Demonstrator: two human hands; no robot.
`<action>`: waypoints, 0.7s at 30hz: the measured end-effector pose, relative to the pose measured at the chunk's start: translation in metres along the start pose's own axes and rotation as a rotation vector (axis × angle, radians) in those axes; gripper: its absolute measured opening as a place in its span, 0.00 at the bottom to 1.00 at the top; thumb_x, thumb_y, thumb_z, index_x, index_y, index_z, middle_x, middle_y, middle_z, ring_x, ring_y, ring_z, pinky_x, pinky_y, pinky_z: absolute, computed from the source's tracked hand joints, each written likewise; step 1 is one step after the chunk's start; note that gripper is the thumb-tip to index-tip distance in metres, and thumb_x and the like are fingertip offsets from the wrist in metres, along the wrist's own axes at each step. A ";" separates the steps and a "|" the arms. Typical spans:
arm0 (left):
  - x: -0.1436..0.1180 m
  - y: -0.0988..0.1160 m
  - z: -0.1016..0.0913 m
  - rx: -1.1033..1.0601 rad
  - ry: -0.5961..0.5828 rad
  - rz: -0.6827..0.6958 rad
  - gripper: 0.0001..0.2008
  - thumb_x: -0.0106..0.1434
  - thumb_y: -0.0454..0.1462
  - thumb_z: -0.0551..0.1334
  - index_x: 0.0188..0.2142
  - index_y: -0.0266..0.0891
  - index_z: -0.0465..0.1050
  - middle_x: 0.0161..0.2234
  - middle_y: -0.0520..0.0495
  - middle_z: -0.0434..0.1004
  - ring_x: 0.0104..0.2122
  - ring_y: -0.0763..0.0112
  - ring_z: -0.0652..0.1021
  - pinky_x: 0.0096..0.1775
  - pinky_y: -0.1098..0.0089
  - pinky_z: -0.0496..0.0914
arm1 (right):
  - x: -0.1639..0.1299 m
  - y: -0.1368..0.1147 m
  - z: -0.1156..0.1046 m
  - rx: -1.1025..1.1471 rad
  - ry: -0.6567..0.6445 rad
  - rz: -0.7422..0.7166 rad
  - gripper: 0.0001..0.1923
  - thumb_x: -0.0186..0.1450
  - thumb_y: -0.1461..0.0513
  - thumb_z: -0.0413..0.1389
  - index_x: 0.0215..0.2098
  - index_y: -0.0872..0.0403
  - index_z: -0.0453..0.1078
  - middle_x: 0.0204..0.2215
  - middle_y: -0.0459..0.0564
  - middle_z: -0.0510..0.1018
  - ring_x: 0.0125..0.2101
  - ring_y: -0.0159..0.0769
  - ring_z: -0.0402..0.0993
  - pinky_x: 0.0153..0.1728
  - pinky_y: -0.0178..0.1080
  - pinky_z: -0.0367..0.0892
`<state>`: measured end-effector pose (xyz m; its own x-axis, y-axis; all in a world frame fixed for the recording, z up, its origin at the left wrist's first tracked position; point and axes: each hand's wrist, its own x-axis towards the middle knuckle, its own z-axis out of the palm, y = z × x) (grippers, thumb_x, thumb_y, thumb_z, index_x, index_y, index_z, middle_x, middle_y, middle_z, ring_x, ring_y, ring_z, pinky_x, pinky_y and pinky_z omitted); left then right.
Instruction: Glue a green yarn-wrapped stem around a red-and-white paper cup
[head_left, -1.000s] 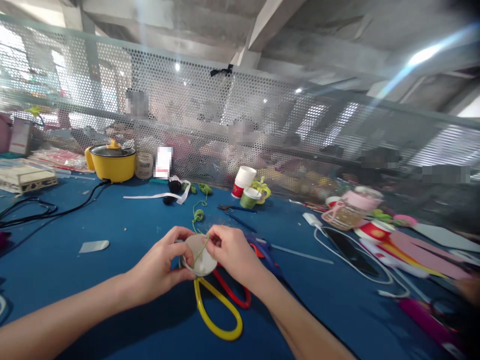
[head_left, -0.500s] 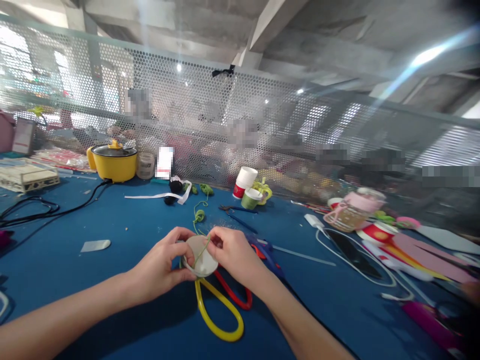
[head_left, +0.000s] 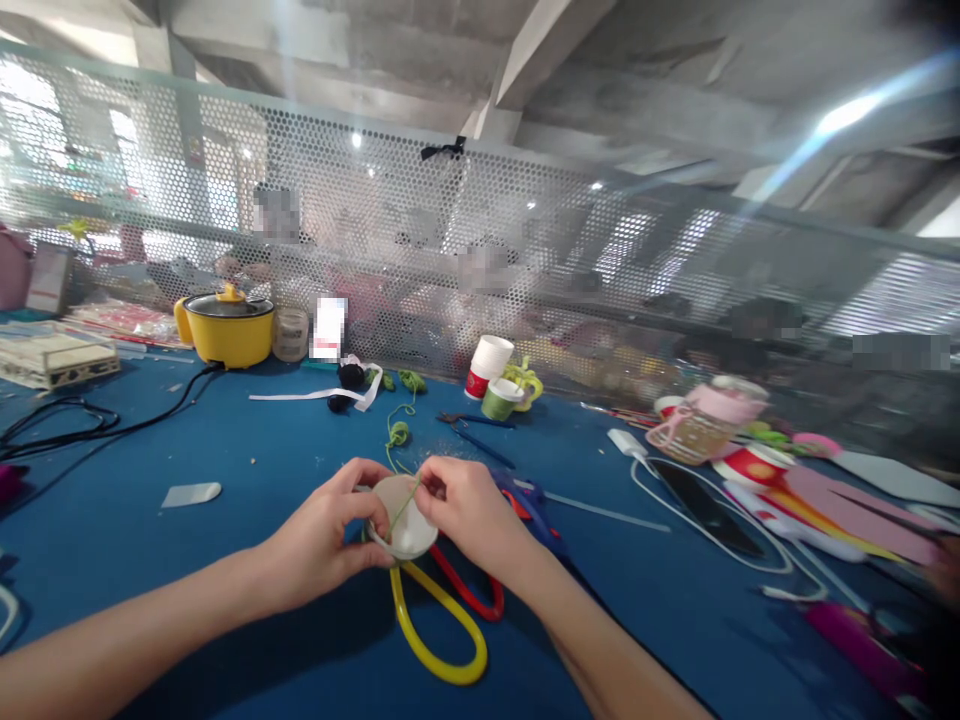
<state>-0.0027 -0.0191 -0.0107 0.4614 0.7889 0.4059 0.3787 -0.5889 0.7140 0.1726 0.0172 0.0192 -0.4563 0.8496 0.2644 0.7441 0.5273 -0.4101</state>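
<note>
White paper cup (head_left: 403, 520) sits gripped between both hands above the yellow loop (head_left: 435, 625): left hand (head_left: 319, 545) clasps its side, right hand (head_left: 469, 510) pinches green cord (head_left: 401, 505) across its base.

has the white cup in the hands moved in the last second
No. The white cup sits just above the yellow loop, held by the left hand and right hand.

The surface (head_left: 225, 560) was deep blue. On it lay yellow (head_left: 439, 640) and red (head_left: 469, 595) loops. Beyond them stood a yellow pot (head_left: 225, 328).
</note>
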 end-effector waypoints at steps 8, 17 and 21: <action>0.001 0.000 -0.001 -0.003 -0.005 0.011 0.04 0.52 0.33 0.62 0.24 0.37 0.66 0.43 0.46 0.63 0.43 0.68 0.68 0.44 0.65 0.64 | -0.001 0.000 0.000 0.007 0.006 -0.009 0.07 0.54 0.69 0.50 0.19 0.55 0.63 0.17 0.43 0.68 0.20 0.28 0.62 0.22 0.31 0.55; 0.000 -0.001 -0.003 0.019 0.034 0.019 0.03 0.52 0.33 0.62 0.25 0.38 0.67 0.43 0.46 0.64 0.43 0.65 0.68 0.44 0.63 0.65 | -0.003 -0.004 -0.005 0.070 -0.010 0.030 0.04 0.55 0.63 0.53 0.24 0.56 0.66 0.21 0.45 0.70 0.22 0.29 0.63 0.24 0.32 0.57; 0.000 -0.001 -0.002 0.017 0.017 0.027 0.04 0.52 0.33 0.62 0.25 0.38 0.66 0.44 0.46 0.63 0.43 0.66 0.68 0.44 0.64 0.65 | -0.002 -0.005 -0.003 0.020 0.003 0.014 0.05 0.55 0.66 0.51 0.21 0.56 0.65 0.19 0.44 0.69 0.21 0.28 0.62 0.23 0.31 0.56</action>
<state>-0.0047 -0.0188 -0.0102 0.4578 0.7754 0.4350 0.3802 -0.6130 0.6926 0.1713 0.0130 0.0231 -0.4449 0.8567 0.2612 0.7406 0.5159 -0.4307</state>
